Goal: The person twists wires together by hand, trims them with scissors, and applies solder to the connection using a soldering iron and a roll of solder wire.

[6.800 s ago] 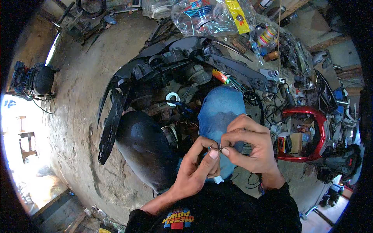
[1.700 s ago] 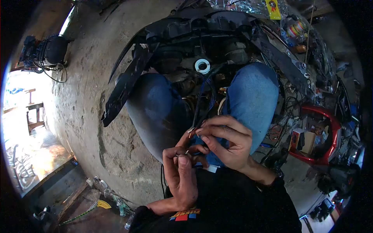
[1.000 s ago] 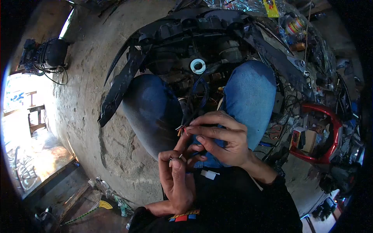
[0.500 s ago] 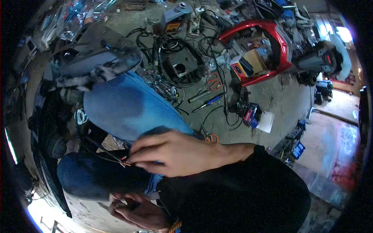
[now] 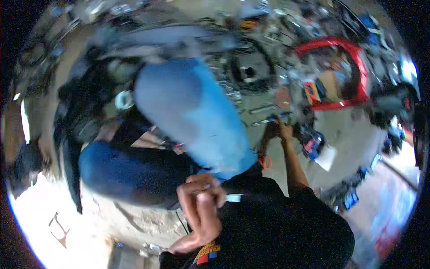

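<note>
on the grey concrete floor (image 5: 349, 130), beside the knee in blue jeans (image 5: 192, 116), the right hand (image 5: 281, 131) is stretched far out, its fingertips at a thin blue-handled tool (image 5: 270, 120); blur hides if it grips. the left hand (image 5: 201, 199) is close to the black shirt (image 5: 277, 224), fingers curled tight against the thumb; what it pinches is too small to tell. an orange-handled tool (image 5: 265, 161) lies beside the right forearm.

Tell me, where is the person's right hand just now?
In the head view the right hand is stretched out to the floor right of centre, past the knee and below the red panel.
</note>
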Action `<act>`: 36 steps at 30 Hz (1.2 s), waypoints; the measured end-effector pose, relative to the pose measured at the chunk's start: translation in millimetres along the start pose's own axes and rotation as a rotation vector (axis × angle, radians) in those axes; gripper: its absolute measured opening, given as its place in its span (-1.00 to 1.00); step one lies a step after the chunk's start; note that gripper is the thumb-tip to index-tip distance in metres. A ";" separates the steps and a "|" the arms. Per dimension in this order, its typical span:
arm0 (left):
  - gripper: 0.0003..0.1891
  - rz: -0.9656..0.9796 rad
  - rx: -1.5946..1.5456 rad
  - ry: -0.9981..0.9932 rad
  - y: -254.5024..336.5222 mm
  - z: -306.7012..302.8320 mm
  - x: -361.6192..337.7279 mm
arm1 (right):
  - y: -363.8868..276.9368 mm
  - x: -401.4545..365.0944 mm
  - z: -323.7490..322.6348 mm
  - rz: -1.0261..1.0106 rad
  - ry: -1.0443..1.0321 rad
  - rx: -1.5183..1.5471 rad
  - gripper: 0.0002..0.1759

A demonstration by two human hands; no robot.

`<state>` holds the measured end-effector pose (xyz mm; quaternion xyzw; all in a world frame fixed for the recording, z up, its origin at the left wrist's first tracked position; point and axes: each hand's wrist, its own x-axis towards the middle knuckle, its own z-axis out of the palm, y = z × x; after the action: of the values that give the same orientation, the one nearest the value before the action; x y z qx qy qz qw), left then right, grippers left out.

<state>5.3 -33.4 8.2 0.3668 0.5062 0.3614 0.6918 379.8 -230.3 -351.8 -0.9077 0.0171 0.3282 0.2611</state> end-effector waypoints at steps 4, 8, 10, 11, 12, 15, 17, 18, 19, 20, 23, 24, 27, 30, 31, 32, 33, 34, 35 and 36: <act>-0.84 0.134 -0.127 -0.178 -13.8 3.3 6.1 | 114.2 138.1 33.4 -0.386 -0.004 0.099 -0.46; -0.77 0.171 -0.288 -0.084 -16.4 11.7 15.5 | 47.9 79.1 23.6 -0.502 0.040 0.123 -0.45; -0.82 0.163 -0.390 -0.045 -13.1 9.4 17.8 | 16.5 52.1 12.1 -0.387 0.045 0.295 -0.40; -0.82 0.167 -0.405 -0.037 -12.2 8.3 20.1 | 6.5 50.6 2.1 -0.173 0.016 0.361 -0.41; -0.82 0.171 -0.419 -0.029 -11.3 7.5 21.9 | -2.6 48.5 -8.3 0.044 -0.011 0.422 -0.41; -0.78 0.168 -0.314 0.055 -4.9 4.3 24.9 | -62.6 -20.4 -18.3 -0.009 -0.027 0.653 -0.53; -0.79 0.141 -0.315 0.092 -1.8 -1.4 21.9 | -110.7 -70.9 -17.2 -0.040 -0.055 0.832 -0.62; -0.79 0.126 -0.313 0.108 -1.3 -5.1 18.3 | -120.4 -77.8 -19.8 -0.052 -0.082 0.852 -0.64; -0.81 0.137 -0.300 0.126 -4.4 -9.0 14.1 | -126.9 -82.1 -21.4 -0.064 -0.109 0.874 -0.65; -0.82 0.122 -0.332 0.114 -2.7 -10.5 15.0 | -141.4 -94.2 -21.6 -0.075 -0.137 0.895 -0.66; -0.84 0.097 -0.422 0.074 0.8 -11.9 16.2 | -166.8 -111.0 -22.2 -0.075 -0.206 0.939 -0.61; -0.84 0.105 -0.448 0.057 -1.4 -11.2 14.5 | -173.6 -111.6 -22.1 -0.074 -0.234 0.951 -0.61; -0.80 0.128 -0.429 0.030 -3.9 -5.6 14.9 | -203.2 -131.6 -17.9 -0.075 -0.191 0.982 -0.61; -0.79 0.136 -0.398 0.051 -1.1 -3.9 14.9 | -219.7 -140.2 -17.4 -0.076 -0.199 1.002 -0.60; -0.79 0.136 -0.394 0.060 1.2 -3.3 14.4 | -223.4 -142.3 -17.3 -0.088 -0.212 1.006 -0.61; -0.79 0.135 -0.389 0.070 2.4 -3.2 13.8 | -226.2 -144.5 -17.1 -0.098 -0.224 1.011 -0.61; -0.80 0.149 -0.370 0.090 2.9 -3.9 13.5 | -228.3 -145.3 -16.7 -0.108 -0.238 1.016 -0.61; -0.80 0.164 -0.350 0.112 3.5 -5.7 13.2 | -228.7 -145.9 -16.4 -0.127 -0.253 1.019 -0.62; -0.81 0.180 -0.329 0.134 3.9 -6.9 13.2 | -228.2 -146.7 -15.8 -0.145 -0.270 1.021 -0.63; -0.81 0.215 -0.296 0.150 1.8 -7.4 15.4 | -228.4 -147.4 -14.7 -0.163 -0.288 1.025 -0.63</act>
<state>1.3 -18.1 1.5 0.2849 0.4554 0.5299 0.6562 319.2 -60.9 -147.5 -0.6083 0.0685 0.3774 0.6949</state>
